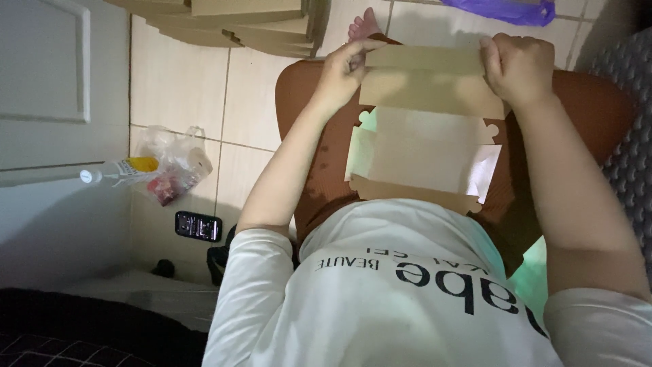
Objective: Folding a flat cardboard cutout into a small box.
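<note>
Cardboard lies flat across the person's lap: a brown box blank (421, 146) with pale inner panels and side tabs, its far flap raised. Both hands work that far edge. The left hand (343, 68) pinches the flap's left corner, fingers (353, 51) clenched on the board; the right hand (519, 64) grips the right corner the same way. To fold well, I judge both hands should press evenly along the scored line, so the flap bends straight rather than creasing askew. There is no worktop; the lap carries the blank. Beyond lies a pale tiled floor (180, 88), with a phone (198, 225) and a clear plastic bag (173, 163) near a white door (47, 75). Farther off sits a stack of flat cardboard (238, 24).
</note>
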